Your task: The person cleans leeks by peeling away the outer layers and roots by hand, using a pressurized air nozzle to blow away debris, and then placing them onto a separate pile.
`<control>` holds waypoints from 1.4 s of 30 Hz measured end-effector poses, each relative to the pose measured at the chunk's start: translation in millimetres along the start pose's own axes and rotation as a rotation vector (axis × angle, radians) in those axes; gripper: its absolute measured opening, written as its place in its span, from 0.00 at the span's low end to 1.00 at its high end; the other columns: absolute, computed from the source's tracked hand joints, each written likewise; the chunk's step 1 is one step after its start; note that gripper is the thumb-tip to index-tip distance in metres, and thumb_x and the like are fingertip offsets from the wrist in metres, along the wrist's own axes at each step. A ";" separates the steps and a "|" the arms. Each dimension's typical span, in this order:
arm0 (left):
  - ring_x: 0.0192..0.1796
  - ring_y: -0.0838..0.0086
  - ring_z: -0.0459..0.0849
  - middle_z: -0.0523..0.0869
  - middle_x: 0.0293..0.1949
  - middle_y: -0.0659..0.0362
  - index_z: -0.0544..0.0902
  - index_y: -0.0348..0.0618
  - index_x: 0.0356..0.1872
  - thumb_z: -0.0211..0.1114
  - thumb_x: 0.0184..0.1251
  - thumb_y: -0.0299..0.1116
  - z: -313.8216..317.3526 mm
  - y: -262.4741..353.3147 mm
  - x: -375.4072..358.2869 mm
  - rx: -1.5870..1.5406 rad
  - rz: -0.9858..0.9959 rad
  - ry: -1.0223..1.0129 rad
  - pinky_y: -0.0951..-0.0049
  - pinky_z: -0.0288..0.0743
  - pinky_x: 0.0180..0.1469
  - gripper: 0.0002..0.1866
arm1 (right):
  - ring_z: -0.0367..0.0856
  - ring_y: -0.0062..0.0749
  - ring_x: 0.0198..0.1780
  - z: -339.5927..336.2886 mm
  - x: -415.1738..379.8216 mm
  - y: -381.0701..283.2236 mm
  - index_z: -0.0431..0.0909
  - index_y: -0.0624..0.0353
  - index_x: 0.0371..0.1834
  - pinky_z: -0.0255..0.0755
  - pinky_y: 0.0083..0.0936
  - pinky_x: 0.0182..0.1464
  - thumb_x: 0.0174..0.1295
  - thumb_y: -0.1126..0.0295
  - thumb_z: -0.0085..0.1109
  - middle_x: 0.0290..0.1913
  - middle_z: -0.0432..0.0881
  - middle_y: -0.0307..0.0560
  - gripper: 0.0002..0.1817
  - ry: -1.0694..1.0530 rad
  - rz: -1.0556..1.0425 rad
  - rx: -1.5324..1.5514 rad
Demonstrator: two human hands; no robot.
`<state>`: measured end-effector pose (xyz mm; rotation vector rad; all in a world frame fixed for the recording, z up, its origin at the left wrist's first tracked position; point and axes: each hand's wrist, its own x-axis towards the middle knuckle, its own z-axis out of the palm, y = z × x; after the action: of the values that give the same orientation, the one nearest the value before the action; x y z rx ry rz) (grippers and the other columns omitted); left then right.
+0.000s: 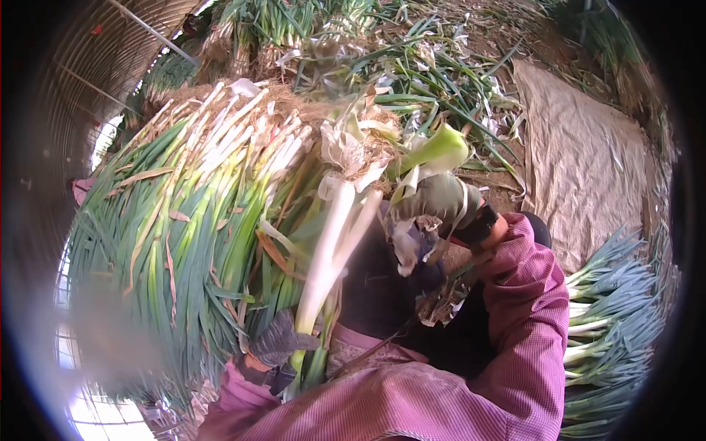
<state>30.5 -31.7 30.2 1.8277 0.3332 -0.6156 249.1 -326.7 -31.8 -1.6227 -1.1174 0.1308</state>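
My left hand (pixel 282 341), in a grey glove, is closed around the lower green part of some long green onions (pixel 321 268). Their thick white stems rise from my fist, tilted to the right, with roots and papery skin (pixel 360 151) at the upper end. My right hand (pixel 441 200), in a grey-green glove, is up beside the root end. Its fingers look curled around peeled outer leaves (pixel 435 151), pale green and limp, with dry strips hanging below. The fingertips are partly hidden by the leaves.
A large heap of unpeeled green onions (pixel 176 198) lies to my left, roots away from me. Stripped leaves (pixel 456 81) litter the ground ahead. A beige cloth (pixel 581 162) is spread at right, and cleaned onions (pixel 607 331) are stacked near my right sleeve.
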 end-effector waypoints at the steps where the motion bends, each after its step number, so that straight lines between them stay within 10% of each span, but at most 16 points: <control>1: 0.33 0.77 0.78 0.80 0.30 0.62 0.80 0.38 0.37 0.72 0.44 0.28 0.3 -1.7 -0.4 0.033 0.018 0.023 0.73 0.74 0.38 0.16 | 0.82 0.32 0.38 -6.6 2.2 -8.3 0.82 0.59 0.42 0.77 0.29 0.41 0.57 0.72 0.64 0.34 0.82 0.43 0.10 -0.025 -0.033 -0.141; 4: 0.32 0.76 0.78 0.80 0.29 0.61 0.79 0.38 0.37 0.72 0.44 0.29 0.4 -4.6 1.8 0.207 0.036 0.119 0.72 0.74 0.37 0.16 | 0.81 0.33 0.34 -35.3 14.4 -28.0 0.82 0.56 0.37 0.77 0.29 0.36 0.56 0.73 0.61 0.31 0.82 0.39 0.07 -0.249 -0.039 -1.099; 7: 0.30 0.76 0.78 0.80 0.28 0.61 0.79 0.37 0.37 0.72 0.44 0.29 10.3 -2.4 4.9 0.386 0.031 0.198 0.72 0.74 0.36 0.17 | 0.78 0.25 0.36 -27.9 -1.7 15.8 0.78 0.50 0.34 0.72 0.25 0.31 0.50 0.71 0.64 0.30 0.75 0.33 0.09 0.331 -0.064 -0.947; 10: 0.28 0.73 0.79 0.80 0.26 0.58 0.79 0.36 0.37 0.72 0.45 0.30 20.4 -7.8 10.0 0.419 0.084 0.212 0.70 0.75 0.34 0.17 | 0.77 0.23 0.40 -4.4 14.0 -33.0 0.75 0.55 0.44 0.73 0.21 0.40 0.52 0.73 0.67 0.35 0.78 0.36 0.16 0.308 0.120 -0.830; 12: 0.28 0.71 0.80 0.81 0.26 0.56 0.79 0.35 0.38 0.71 0.45 0.30 22.8 -25.6 15.8 0.492 0.098 0.255 0.69 0.75 0.34 0.17 | 0.80 0.26 0.43 9.0 15.2 -26.3 0.74 0.59 0.53 0.77 0.25 0.47 0.53 0.74 0.68 0.39 0.82 0.40 0.22 0.316 0.391 0.086; 14: 0.28 0.70 0.80 0.81 0.26 0.54 0.79 0.36 0.38 0.71 0.45 0.30 23.7 -56.0 20.4 0.624 0.076 0.344 0.69 0.75 0.33 0.17 | 0.81 0.26 0.44 17.6 16.5 15.9 0.72 0.62 0.57 0.77 0.26 0.50 0.52 0.77 0.69 0.43 0.82 0.41 0.27 0.325 0.364 0.286; 18: 0.27 0.61 0.80 0.81 0.26 0.48 0.79 0.33 0.38 0.70 0.48 0.31 32.0 -73.3 24.1 0.607 0.271 0.180 0.62 0.76 0.34 0.17 | 0.79 0.37 0.35 59.7 16.0 112.9 0.76 0.58 0.43 0.73 0.33 0.40 0.63 0.71 0.53 0.35 0.80 0.47 0.08 0.514 0.063 -0.266; 20: 0.29 0.55 0.82 0.82 0.28 0.45 0.79 0.31 0.40 0.71 0.48 0.31 32.5 -71.8 20.9 0.683 0.220 0.290 0.60 0.77 0.36 0.19 | 0.79 0.40 0.32 46.9 19.6 103.4 0.78 0.56 0.39 0.72 0.36 0.35 0.66 0.69 0.48 0.31 0.79 0.47 0.07 0.700 0.241 -0.462; 24: 0.34 0.49 0.84 0.83 0.30 0.42 0.78 0.30 0.44 0.73 0.44 0.35 13.0 -72.5 -8.3 0.817 0.189 0.393 0.58 0.78 0.39 0.26 | 0.85 0.42 0.35 -109.6 -11.8 132.8 0.82 0.56 0.39 0.78 0.39 0.39 0.60 0.62 0.61 0.36 0.86 0.49 0.10 1.157 0.611 0.046; 28: 0.35 0.48 0.84 0.83 0.31 0.42 0.78 0.30 0.43 0.74 0.42 0.36 14.0 -58.8 -15.2 0.754 0.025 0.343 0.57 0.78 0.40 0.26 | 0.85 0.50 0.40 -98.9 -4.0 98.1 0.79 0.60 0.51 0.78 0.39 0.42 0.48 0.64 0.70 0.39 0.85 0.56 0.25 0.237 0.997 -0.862; 32: 0.33 0.49 0.83 0.82 0.30 0.43 0.79 0.32 0.42 0.74 0.42 0.34 -3.7 -105.7 8.5 0.965 0.130 0.264 0.57 0.77 0.38 0.25 | 0.84 0.42 0.46 -29.1 16.5 83.3 0.66 0.62 0.69 0.78 0.33 0.46 0.45 0.73 0.70 0.52 0.83 0.54 0.42 0.353 0.206 -0.666; 33: 0.33 0.49 0.83 0.82 0.30 0.43 0.79 0.32 0.42 0.74 0.42 0.35 0.3 -104.1 9.9 0.913 0.136 0.257 0.57 0.77 0.38 0.25 | 0.84 0.39 0.44 -30.5 29.6 15.9 0.64 0.59 0.71 0.77 0.30 0.46 0.46 0.74 0.70 0.54 0.82 0.55 0.44 0.108 0.359 -0.290; 36: 0.33 0.49 0.83 0.82 0.31 0.42 0.78 0.32 0.44 0.75 0.42 0.35 15.7 -71.5 14.0 0.554 0.142 0.241 0.57 0.77 0.38 0.26 | 0.83 0.40 0.34 11.6 31.3 56.1 0.75 0.58 0.62 0.77 0.34 0.39 0.48 0.79 0.63 0.47 0.84 0.55 0.31 0.107 -0.089 -0.337; 40: 0.34 0.48 0.83 0.82 0.31 0.41 0.77 0.32 0.46 0.73 0.44 0.35 17.8 -53.4 -2.6 0.763 0.024 0.259 0.56 0.77 0.39 0.26 | 0.82 0.50 0.33 -11.2 31.5 64.8 0.83 0.56 0.45 0.75 0.39 0.36 0.51 0.72 0.59 0.31 0.83 0.54 0.16 0.033 0.354 -0.870; 42: 0.34 0.47 0.83 0.82 0.31 0.40 0.77 0.32 0.47 0.72 0.45 0.35 20.5 -43.2 -18.8 0.812 -0.063 0.276 0.56 0.77 0.39 0.27 | 0.83 0.51 0.35 -74.2 -0.8 127.5 0.85 0.58 0.36 0.75 0.40 0.37 0.59 0.73 0.55 0.32 0.84 0.58 0.08 0.590 0.729 -0.268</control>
<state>-12.1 -35.0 1.7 2.7037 0.3510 -0.5841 367.7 -372.7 -106.5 -2.0629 -0.0675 -0.0316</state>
